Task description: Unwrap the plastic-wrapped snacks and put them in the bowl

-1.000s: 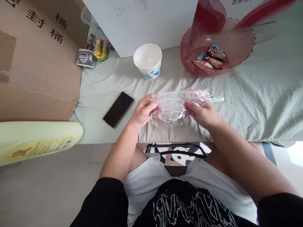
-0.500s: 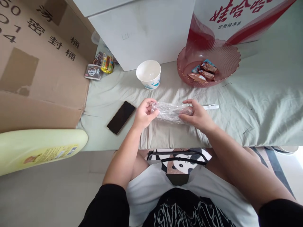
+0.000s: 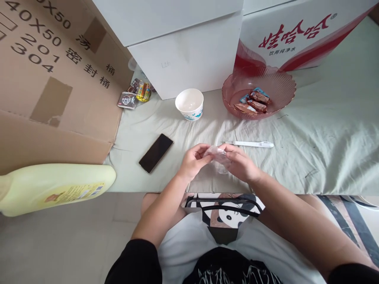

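Observation:
Between my two hands is a crumpled piece of clear plastic wrap (image 3: 218, 154), bunched small above the cloth near the table's front edge. My left hand (image 3: 194, 161) is closed, pinching its left end between thumb and fingers. On the other end, my right hand (image 3: 239, 161) grips it the same way. A white pen (image 3: 250, 144) lies just beyond my right hand. Farther back stands a white paper cup (image 3: 190, 103) with blue print, upright, no contents visible. To the left of my left hand a dark phone (image 3: 156, 153) lies flat on the cloth.
A pink ribbed bowl (image 3: 229, 98) with several wrapped snacks (image 3: 257, 100) stands at the back right, before a white and red carton (image 3: 284, 43). White boxes (image 3: 189, 59) line the back. Left are a cardboard box (image 3: 65, 90), small packets (image 3: 136, 94) and a pale yellow bottle (image 3: 59, 185).
My hands have come closer together, and the plastic, stretched out between them before, is now bunched up. The pen, mostly covered earlier, shows nearly whole. The camera view has shifted a little.

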A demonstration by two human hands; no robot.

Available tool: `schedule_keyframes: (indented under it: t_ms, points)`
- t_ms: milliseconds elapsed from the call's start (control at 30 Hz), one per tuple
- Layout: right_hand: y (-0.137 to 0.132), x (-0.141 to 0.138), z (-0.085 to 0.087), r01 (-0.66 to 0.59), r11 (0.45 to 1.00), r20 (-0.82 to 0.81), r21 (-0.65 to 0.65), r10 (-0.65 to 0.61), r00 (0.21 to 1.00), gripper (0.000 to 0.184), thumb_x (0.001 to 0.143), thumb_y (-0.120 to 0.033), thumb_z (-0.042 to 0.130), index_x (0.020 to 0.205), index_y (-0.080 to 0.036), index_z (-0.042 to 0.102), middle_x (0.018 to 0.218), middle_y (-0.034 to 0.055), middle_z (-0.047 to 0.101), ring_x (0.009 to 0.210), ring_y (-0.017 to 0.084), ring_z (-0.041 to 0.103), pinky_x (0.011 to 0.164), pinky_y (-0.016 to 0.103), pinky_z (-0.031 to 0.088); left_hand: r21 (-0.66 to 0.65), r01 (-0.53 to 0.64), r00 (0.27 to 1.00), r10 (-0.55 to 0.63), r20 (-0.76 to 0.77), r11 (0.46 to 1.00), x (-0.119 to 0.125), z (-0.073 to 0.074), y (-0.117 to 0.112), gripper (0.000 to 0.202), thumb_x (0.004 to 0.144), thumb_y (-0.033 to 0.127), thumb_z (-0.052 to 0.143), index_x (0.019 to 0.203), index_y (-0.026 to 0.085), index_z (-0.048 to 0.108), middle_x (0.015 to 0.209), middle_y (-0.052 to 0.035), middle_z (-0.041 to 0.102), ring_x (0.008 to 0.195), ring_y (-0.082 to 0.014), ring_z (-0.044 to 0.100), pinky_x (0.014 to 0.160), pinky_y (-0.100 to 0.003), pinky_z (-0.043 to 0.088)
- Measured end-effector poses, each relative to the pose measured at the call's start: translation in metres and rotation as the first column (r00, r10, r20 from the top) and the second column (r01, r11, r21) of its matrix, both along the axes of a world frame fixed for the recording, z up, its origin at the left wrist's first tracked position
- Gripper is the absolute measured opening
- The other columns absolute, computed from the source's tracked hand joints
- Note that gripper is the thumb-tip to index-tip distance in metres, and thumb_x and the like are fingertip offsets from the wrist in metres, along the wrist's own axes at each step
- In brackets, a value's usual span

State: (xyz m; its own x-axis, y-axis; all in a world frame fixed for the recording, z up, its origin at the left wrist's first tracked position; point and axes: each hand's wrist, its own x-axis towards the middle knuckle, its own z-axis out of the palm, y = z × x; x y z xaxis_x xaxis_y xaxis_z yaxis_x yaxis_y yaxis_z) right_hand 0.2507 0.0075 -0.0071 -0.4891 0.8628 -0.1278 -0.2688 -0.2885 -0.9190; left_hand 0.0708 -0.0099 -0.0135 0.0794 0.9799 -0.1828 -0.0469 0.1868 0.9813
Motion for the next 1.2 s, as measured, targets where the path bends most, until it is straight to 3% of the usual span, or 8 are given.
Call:
schedule_keyframes:
  t_ms: [133,233,367,467,633,833,933,1200]
  points:
    - [0.009,0.001,-0.007,0.088,0.996,0.023,0.005,-0.088,0.996,0.031,0.082,-0.051,0.065,0.098,-0.025,0.064,0.111,0.0064,0.069,0.11,0.023,0.063,0.102,0.04,0.046,0.337,-0.373,0.819,0.477,-0.319,0.865,-0.034,0.022,0.025,0.017,0.074,0.031,0.079,0.084,0.022,0.068,0.092,-0.0034,0.07,0.088,-0.0191,0.064,0.075,-0.031,0.052]
    - [0.019,0.001,-0.01,0.123,0.992,0.13,0.013,-0.124,0.984,0.029,0.084,-0.051,0.063,0.092,-0.023,0.063,0.098,0.0047,0.068,0.1,0.02,0.063,0.098,0.037,0.047,0.638,-0.345,0.64,0.67,-0.377,0.688,-0.054,0.056,0.072,0.015,0.077,0.015,0.073,0.083,0.024,0.063,0.091,-0.002,0.064,0.092,-0.0188,0.061,0.08,-0.031,0.051]
    - [0.027,-0.001,-0.008,0.053,0.998,0.137,-0.025,-0.049,0.989,0.032,0.08,-0.053,0.066,0.086,-0.021,0.062,0.083,0.0021,0.066,0.082,0.017,0.061,0.083,0.033,0.048,0.571,-0.001,0.585,0.464,-0.666,0.821,-0.047,0.084,0.158,0.025,0.076,0.001,0.071,0.072,0.019,0.053,0.077,-0.0002,0.056,0.105,-0.0219,0.062,0.1,-0.037,0.046]
    - [0.03,-0.002,-0.006,0.014,0.999,0.137,-0.035,-0.009,0.991,0.033,0.079,-0.054,0.066,0.082,-0.021,0.061,0.077,0.0005,0.064,0.075,0.016,0.06,0.079,0.033,0.048,0.113,0.109,0.27,0.08,-0.96,0.988,-0.024,0.081,0.205,0.036,0.067,-0.008,0.072,0.062,0.019,0.049,0.066,0.0022,0.051,0.1,-0.0226,0.064,0.101,-0.037,0.045]
    - [0.032,0.003,-0.007,-0.044,0.999,0.162,-0.008,0.045,0.986,0.028,0.08,-0.049,0.066,0.082,-0.022,0.061,0.076,-0.0004,0.063,0.075,0.016,0.06,0.077,0.032,0.047,-0.419,0.151,0.12,-0.437,-0.891,0.895,-0.001,0.078,0.231,0.029,0.053,-0.01,0.076,0.057,0.015,0.062,0.049,0.0056,0.054,0.061,-0.0157,0.058,0.073,-0.028,0.052]
    - [0.033,0.006,-0.007,-0.049,0.999,0.194,-0.013,0.051,0.98,0.027,0.08,-0.049,0.065,0.082,-0.022,0.06,0.075,-0.0005,0.063,0.075,0.017,0.061,0.077,0.032,0.048,-0.11,0.231,0.247,-0.167,-0.954,0.967,-0.011,0.111,0.188,0.022,0.073,-0.005,0.062,0.085,0.01,0.071,0.069,0.0033,0.065,0.066,-0.01,0.054,0.083,-0.026,0.048]
    - [0.032,0.004,-0.006,-0.049,0.999,0.237,0.01,0.046,0.97,0.029,0.082,-0.051,0.064,0.08,-0.022,0.059,0.072,-0.0004,0.062,0.073,0.017,0.06,0.075,0.031,0.048,0.424,0.072,0.716,0.249,-0.653,0.903,-0.012,0.097,0.121,0.016,0.089,0.012,0.053,0.094,0.014,0.068,0.077,0.0005,0.067,0.071,-0.0114,0.059,0.073,-0.024,0.045]
    - [-0.001,0.007,-0.015,0.058,0.955,0.486,0.291,-0.2,0.85,0.028,0.089,-0.053,0.065,0.085,-0.025,0.064,0.073,0.0016,0.063,0.067,0.019,0.057,0.064,0.033,0.044,0.162,-0.017,0.966,0.058,-0.25,0.987,-0.016,0.019,0.003,0.027,0.085,0.033,0.062,0.066,0.021,0.048,0.061,0.0045,0.045,0.058,-0.0104,0.041,0.058,-0.027,0.034]
